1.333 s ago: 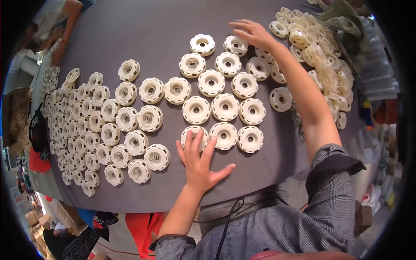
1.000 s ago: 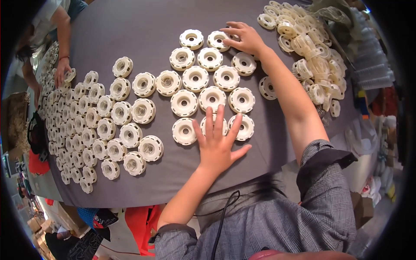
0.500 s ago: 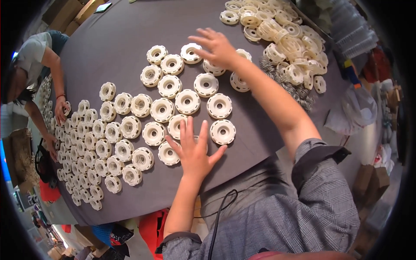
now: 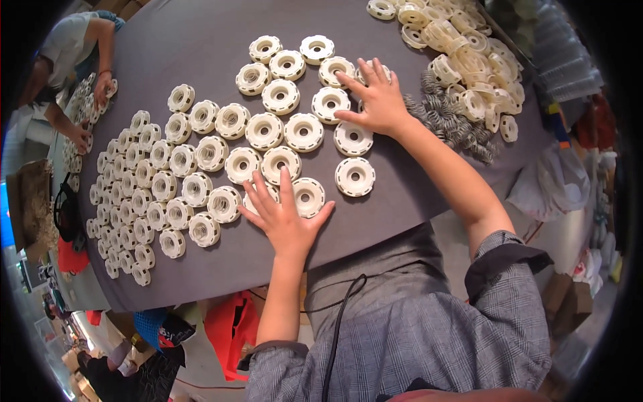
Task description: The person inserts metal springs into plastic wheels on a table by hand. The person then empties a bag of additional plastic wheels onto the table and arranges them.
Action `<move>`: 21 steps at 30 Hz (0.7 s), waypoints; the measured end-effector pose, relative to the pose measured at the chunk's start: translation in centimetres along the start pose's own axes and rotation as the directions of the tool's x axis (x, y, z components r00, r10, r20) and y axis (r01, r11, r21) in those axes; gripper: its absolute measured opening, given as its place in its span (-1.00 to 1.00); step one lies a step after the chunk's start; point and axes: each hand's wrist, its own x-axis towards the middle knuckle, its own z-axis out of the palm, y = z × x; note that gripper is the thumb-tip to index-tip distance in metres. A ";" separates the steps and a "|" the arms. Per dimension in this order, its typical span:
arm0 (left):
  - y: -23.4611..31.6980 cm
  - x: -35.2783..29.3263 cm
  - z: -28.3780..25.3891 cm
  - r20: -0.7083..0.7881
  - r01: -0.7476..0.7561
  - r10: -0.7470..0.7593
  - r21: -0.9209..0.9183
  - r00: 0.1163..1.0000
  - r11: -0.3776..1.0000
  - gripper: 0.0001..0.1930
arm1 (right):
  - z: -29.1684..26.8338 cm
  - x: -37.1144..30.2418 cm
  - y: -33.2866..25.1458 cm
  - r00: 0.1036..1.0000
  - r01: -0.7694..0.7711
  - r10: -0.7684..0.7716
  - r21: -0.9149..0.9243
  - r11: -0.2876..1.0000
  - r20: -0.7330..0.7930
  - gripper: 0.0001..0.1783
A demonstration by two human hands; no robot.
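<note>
Many cream plastic wheel-like rings with notched rims and central holes lie flat on the grey cloth-covered table. My left hand is open, fingers spread, over the near rings; its fingers partly cover a ring, and another ring lies beside its index finger and thumb. My right hand is also open, spread over the rings at the right of the group. It partly covers a ring and hides others behind it. Whether either hand presses on a ring I cannot tell. Rings farther left hold coil springs.
A heap of cream rings and a pile of loose grey springs lie at the right. Stacked clear plastic trays stand beyond. Another person handles rings at the far left. A black cable hangs before me.
The view has shifted, so the table sits higher in it. My right hand has moved right and nearer across the rings. My left hand has shifted slightly left, still spread.
</note>
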 end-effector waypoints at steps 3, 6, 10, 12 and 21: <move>-0.7 -0.2 0.0 -0.028 0.001 0.000 0.012 1.000 1.000 0.04 | 0.2 0.4 -2.0 1.000 -0.008 0.008 0.027 1.000 0.023 -0.14; -0.9 -0.2 -0.1 -0.021 0.015 -0.014 0.023 1.000 1.000 0.05 | 0.5 0.8 -3.1 1.000 -0.018 0.018 0.063 0.998 -0.005 -0.13; 0.1 0.1 -0.3 0.002 0.009 -0.009 0.012 1.000 1.000 0.04 | 0.8 0.8 -2.2 0.999 -0.027 0.030 0.104 0.994 -0.028 -0.10; 0.5 0.0 -0.3 -0.063 -0.079 0.077 -0.037 0.995 0.996 0.08 | 0.5 0.1 -1.9 0.988 0.010 0.016 0.168 0.986 -0.155 -0.14; 7.9 3.0 2.6 0.143 -0.549 0.533 0.117 0.834 0.827 -0.26 | -3.4 -3.3 2.6 0.965 0.045 0.010 0.202 0.978 -0.262 -0.22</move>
